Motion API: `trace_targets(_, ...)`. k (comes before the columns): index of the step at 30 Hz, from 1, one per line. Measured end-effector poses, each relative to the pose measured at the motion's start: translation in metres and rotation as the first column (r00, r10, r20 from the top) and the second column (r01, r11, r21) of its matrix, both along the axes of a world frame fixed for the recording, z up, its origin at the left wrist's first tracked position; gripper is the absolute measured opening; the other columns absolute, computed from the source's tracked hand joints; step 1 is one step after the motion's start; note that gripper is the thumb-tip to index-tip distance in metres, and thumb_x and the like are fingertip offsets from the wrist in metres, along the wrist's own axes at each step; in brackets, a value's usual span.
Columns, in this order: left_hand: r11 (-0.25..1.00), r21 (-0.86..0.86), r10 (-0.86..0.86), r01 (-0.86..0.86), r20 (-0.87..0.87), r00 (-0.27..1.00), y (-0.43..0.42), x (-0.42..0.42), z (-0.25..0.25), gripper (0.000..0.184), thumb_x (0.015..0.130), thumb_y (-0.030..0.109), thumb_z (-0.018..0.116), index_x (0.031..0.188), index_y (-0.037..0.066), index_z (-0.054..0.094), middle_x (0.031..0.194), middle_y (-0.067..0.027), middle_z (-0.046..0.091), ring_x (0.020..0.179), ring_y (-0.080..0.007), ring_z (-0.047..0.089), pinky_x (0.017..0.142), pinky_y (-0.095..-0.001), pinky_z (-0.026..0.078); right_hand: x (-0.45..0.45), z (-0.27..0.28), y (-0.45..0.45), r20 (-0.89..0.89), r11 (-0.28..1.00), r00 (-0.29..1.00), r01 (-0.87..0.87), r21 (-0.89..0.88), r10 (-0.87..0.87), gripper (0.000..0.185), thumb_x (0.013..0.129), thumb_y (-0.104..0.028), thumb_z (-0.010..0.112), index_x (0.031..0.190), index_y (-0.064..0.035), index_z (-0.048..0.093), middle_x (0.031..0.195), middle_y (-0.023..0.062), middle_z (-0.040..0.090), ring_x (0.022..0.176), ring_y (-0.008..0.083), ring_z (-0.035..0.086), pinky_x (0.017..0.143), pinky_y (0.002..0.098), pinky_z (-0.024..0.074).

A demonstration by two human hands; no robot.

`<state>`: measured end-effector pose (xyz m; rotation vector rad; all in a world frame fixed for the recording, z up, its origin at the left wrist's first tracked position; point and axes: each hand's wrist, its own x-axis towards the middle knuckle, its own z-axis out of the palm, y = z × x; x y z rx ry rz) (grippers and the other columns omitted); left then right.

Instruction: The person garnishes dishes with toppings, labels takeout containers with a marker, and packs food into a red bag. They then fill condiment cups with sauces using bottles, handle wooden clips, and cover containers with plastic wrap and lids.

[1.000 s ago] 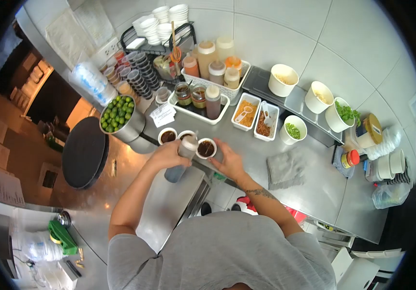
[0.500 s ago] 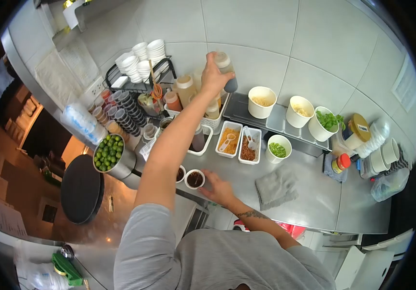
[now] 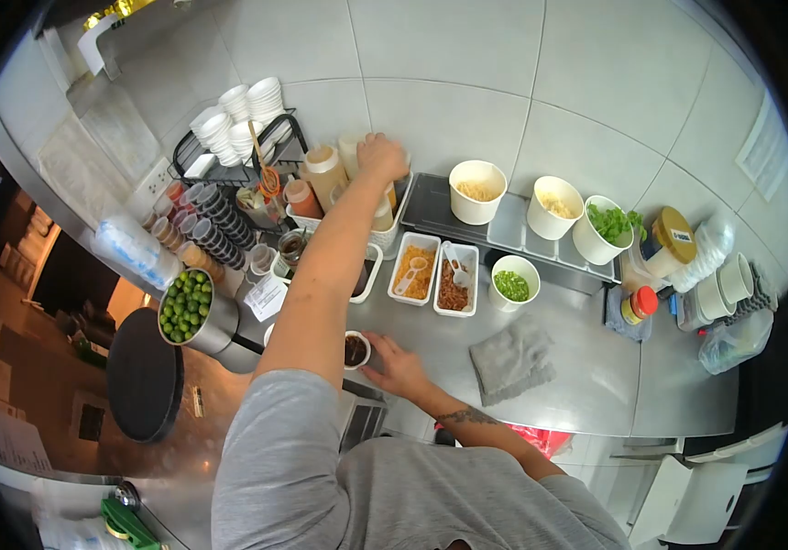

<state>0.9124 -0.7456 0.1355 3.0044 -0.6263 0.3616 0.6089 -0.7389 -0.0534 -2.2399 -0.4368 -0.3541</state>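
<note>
My left hand (image 3: 383,159) reaches to the back of the counter, closed at the basket (image 3: 402,209) of bottles. A squeeze bottle is in its grip, mostly hidden behind the fingers. Beside it stand a bottle of tan sauce (image 3: 324,169) and one of orange sauce (image 3: 301,196). Near the counter's front edge, my right hand (image 3: 398,368) has thumb and fingers curved against the side of a small white cup (image 3: 356,350) of dark sauce. My left forearm covers part of this cup. Left of that arm, another white rim (image 3: 269,334) peeks out.
White tubs of orange bits (image 3: 414,267) and reddish-brown bits (image 3: 454,282) sit mid-counter, beside a cup of chopped greens (image 3: 515,282). A grey cloth (image 3: 512,361) lies to the right. A pot of green limes (image 3: 194,310) stands left, above a round black tray (image 3: 145,374).
My left hand has lowered the squeeze bottle from in front of the wall into the basket area. The right hand stays at the cup. The view has shifted slightly.
</note>
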Motion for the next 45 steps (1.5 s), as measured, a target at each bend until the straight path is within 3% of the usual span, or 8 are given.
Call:
trace_targets(7, 0.96, 0.278, -0.021, 0.026, -0.023, 1.0, -0.005, 0.004, -0.007, 0.04, 0.075, 0.036, 0.065, 0.108, 0.013, 0.066, 0.122, -0.0114, 0.052, 0.119, -0.0291, 0.043, 0.096, -0.049, 0.034, 0.005, -0.014, 0.003, -0.01, 0.999, 1.0, -0.011, 0.048, 0.011, 0.061, 0.078, -0.028, 0.067, 0.13, -0.0126, 0.041, 0.106, 0.0108, 0.056, 0.078, 0.0318, 0.061, 0.064, 0.0413, 0.0527)
trace_targets(16, 0.69, -0.637, 0.066, 0.344, 0.528, 0.847, 0.147, -0.142, -0.008, 0.015, 0.078, 0.016, 0.063, 0.084, 0.002, 0.06, 0.081, -0.0152, 0.057, 0.081, -0.0342, 0.056, 0.07, -0.041, 0.044, 0.005, 0.002, 0.007, 0.017, 0.999, 0.999, -0.036, 0.015, 0.035, 0.062, 0.074, -0.022, 0.072, 0.128, -0.0083, 0.043, 0.112, 0.0132, 0.056, 0.099, 0.0316, 0.058, 0.077, 0.0393, 0.0504)
trace_targets(24, 0.573, -0.295, 0.819, -0.765, 0.241, 0.521, 0.419, -0.309, -0.153, 0.021, 0.075, 0.013, 0.064, 0.094, 0.004, 0.06, 0.092, -0.0203, 0.059, 0.089, -0.0354, 0.057, 0.077, -0.0431, 0.046, 0.006, -0.007, 0.009, 0.007, 0.999, 1.0, 0.0, 0.045, 0.0, 0.067, 0.071, -0.02, 0.076, 0.129, -0.0077, 0.046, 0.111, 0.0113, 0.059, 0.093, 0.0252, 0.058, 0.076, 0.0336, 0.0461)
trace_targets(28, 0.524, -0.232, 0.807, -0.819, -0.172, 0.565, 0.479, -0.342, -0.212, 0.039, 0.078, 0.018, 0.061, 0.11, -0.003, 0.054, 0.103, -0.0273, 0.056, 0.1, -0.0375, 0.055, 0.088, -0.0437, 0.044, 0.005, -0.009, 0.01, 0.04, 1.0, 0.999, 0.021, 0.015, -0.022, 0.068, 0.071, -0.02, 0.076, 0.13, -0.0077, 0.045, 0.108, 0.0061, 0.059, 0.061, 0.0125, 0.045, 0.057, 0.0276, 0.0399)
trace_targets(29, 0.662, -0.273, 0.747, -0.698, 0.157, 0.647, 0.475, -0.345, -0.229, 0.035, 0.078, 0.014, 0.057, 0.104, -0.009, 0.054, 0.101, -0.028, 0.057, 0.096, -0.0377, 0.057, 0.086, -0.0432, 0.045, 0.004, -0.008, 0.01, -0.014, 0.999, 0.999, 0.042, 0.015, -0.041, 0.068, 0.072, -0.019, 0.075, 0.131, -0.0071, 0.044, 0.109, 0.0069, 0.059, 0.065, 0.0135, 0.048, 0.06, 0.0275, 0.0414)
trace_targets(32, 0.579, -0.301, 0.731, -0.758, -0.221, 0.646, 0.44, -0.352, -0.191, 0.028, 0.073, 0.008, 0.055, 0.097, -0.004, 0.058, 0.1, -0.0244, 0.059, 0.092, -0.0378, 0.058, 0.083, -0.0437, 0.047, -0.003, 0.004, 0.014, -0.159, 0.993, 0.986, 0.057, 0.1, -0.041, 0.066, 0.075, -0.016, 0.072, 0.133, -0.0059, 0.041, 0.11, 0.0065, 0.056, 0.065, 0.0111, 0.046, 0.06, 0.0244, 0.0398)
trace_targets(37, 0.606, -0.464, 0.724, -0.647, -0.016, 0.69, 0.461, -0.374, -0.184, 0.015, 0.077, 0.007, 0.052, 0.089, -0.001, 0.054, 0.088, -0.0222, 0.056, 0.086, -0.0383, 0.055, 0.078, -0.0464, 0.045, -0.001, 0.002, 0.015, -0.167, 0.971, 0.986, 0.022, 0.238, 0.018, 0.055, 0.087, -0.018, 0.06, 0.136, -0.0061, 0.037, 0.109, 0.0049, 0.054, 0.053, 0.0051, 0.035, 0.051, 0.0208, 0.0341)
trace_targets(45, 0.194, -0.294, 0.973, -0.936, 0.181, 0.145, 0.594, -0.562, -0.19, 0.02, 0.077, 0.013, 0.057, 0.093, 0.002, 0.052, 0.096, -0.0159, 0.056, 0.092, -0.0338, 0.054, 0.075, -0.0458, 0.044, 0.003, -0.008, 0.012, -0.097, 0.977, 0.995, -0.003, 0.213, 0.024, 0.045, 0.095, -0.024, 0.049, 0.134, -0.0045, 0.038, 0.106, 0.007, 0.053, 0.06, 0.0073, 0.044, 0.055, 0.0222, 0.0379)
